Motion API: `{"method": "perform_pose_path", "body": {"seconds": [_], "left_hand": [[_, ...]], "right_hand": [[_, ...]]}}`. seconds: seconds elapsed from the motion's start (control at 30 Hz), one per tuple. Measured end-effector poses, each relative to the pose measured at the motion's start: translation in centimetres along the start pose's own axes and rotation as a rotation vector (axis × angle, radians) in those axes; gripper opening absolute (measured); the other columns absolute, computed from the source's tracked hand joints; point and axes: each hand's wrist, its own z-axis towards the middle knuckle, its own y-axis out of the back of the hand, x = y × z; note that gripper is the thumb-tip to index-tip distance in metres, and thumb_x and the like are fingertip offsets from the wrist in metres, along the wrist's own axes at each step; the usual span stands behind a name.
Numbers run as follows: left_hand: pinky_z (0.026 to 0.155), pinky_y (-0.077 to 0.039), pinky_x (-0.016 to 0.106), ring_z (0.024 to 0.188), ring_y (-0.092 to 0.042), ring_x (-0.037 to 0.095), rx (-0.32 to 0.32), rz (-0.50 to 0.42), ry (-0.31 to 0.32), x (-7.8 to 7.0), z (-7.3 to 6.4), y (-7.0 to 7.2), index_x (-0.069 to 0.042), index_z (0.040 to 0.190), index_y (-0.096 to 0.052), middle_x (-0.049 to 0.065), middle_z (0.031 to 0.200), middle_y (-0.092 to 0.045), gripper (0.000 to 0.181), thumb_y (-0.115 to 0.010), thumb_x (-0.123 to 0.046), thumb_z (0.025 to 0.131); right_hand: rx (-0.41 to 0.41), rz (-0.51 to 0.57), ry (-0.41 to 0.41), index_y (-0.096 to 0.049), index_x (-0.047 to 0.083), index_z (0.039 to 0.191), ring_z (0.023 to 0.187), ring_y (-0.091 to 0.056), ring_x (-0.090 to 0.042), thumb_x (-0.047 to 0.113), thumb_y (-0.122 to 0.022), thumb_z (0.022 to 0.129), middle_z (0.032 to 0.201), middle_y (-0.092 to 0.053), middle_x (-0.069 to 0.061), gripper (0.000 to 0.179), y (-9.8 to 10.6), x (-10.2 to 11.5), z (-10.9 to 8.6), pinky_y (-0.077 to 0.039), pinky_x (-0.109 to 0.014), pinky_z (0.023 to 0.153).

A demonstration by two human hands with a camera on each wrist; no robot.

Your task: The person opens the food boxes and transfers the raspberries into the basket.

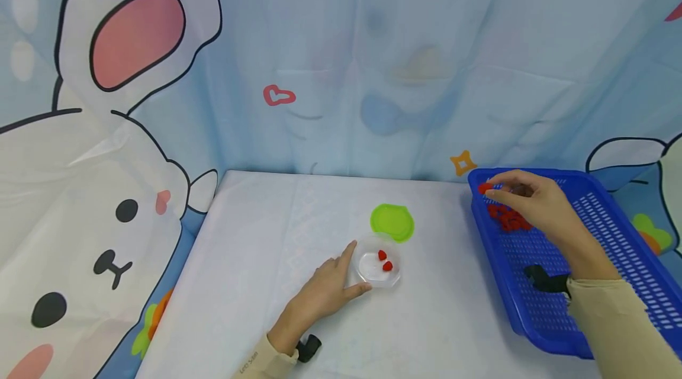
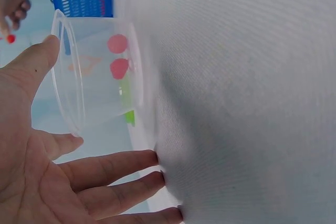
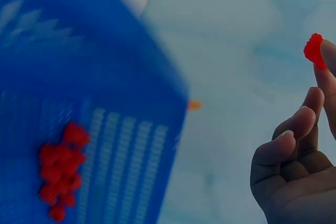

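In the head view, a clear plastic cup (image 1: pixel 367 275) stands on the table with two small red berry-shaped pieces (image 1: pixel 387 266) inside. My left hand (image 1: pixel 327 290) is at its left side, thumb and forefinger spread against the rim. The left wrist view shows that hand's other fingers (image 2: pixel 121 192) stretched out, tips on the white cloth. Over the far left corner of the blue basket (image 1: pixel 498 284), my right hand (image 1: pixel 533 201) pinches one bumpy red berry-shaped piece (image 3: pixel 315 51) between thumb and forefinger. Several more red pieces (image 1: pixel 511 219) lie in a pile below it in the basket.
A flat lime-green disc (image 1: pixel 392 222) lies just behind the cup. The basket fills the table's right side, its raised rim nearest the right forearm. Behind the white-covered table (image 1: pixel 240 237) hangs a blue printed curtain (image 1: pixel 330 124).
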Motion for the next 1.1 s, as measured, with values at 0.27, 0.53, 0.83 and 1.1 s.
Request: {"method": "perform_pose_path", "body": {"seconds": [0.27, 0.53, 0.83, 1.1], "left_hand": [[0.095, -0.049, 0.048, 0.115, -0.059, 0.035, 0.005, -0.007, 0.006, 0.0, 0.0, -0.1, -0.009, 0.159, -0.022, 0.022, 0.132, -0.058, 0.093, -0.069, -0.051, 0.091], [0.094, -0.05, 0.048, 0.114, -0.059, 0.034, 0.008, -0.02, 0.008, 0.0, 0.1, -0.1, -0.01, 0.16, -0.021, 0.021, 0.132, -0.058, 0.093, -0.069, -0.052, 0.091], [0.095, -0.049, 0.046, 0.114, -0.059, 0.033, 0.009, -0.012, -0.001, 0.0, 0.1, -0.2, -0.009, 0.159, -0.023, 0.021, 0.132, -0.058, 0.093, -0.07, -0.051, 0.091], [0.094, -0.05, 0.047, 0.114, -0.059, 0.034, 0.003, -0.009, -0.008, 0.0, 0.0, -0.1, -0.009, 0.159, -0.022, 0.022, 0.132, -0.057, 0.092, -0.068, -0.052, 0.092]], "right_hand": [[-0.036, -0.055, -0.143, -0.059, 0.005, 0.131, 0.101, -0.047, -0.027, 0.055, -0.064, 0.093, 0.119, -0.051, -0.012, 0.063, 1.7, -6.3, 2.1, -0.042, -0.043, 0.075], [0.032, -0.09, -0.207, -0.058, -0.002, 0.129, 0.101, -0.053, -0.041, 0.049, -0.065, 0.095, 0.114, -0.059, -0.027, 0.062, 0.1, -11.3, 3.2, -0.045, -0.045, 0.072], [0.073, -0.096, -0.261, -0.062, -0.009, 0.12, 0.101, -0.056, -0.043, 0.036, -0.066, 0.097, 0.113, -0.061, -0.031, 0.05, -1.6, -15.4, 3.3, -0.046, -0.053, 0.08], [0.058, -0.135, -0.242, -0.063, -0.011, 0.115, 0.091, -0.061, -0.04, 0.021, -0.067, 0.096, 0.103, -0.064, -0.028, 0.037, -2.1, -15.3, 3.4, -0.049, -0.053, 0.077]]}}
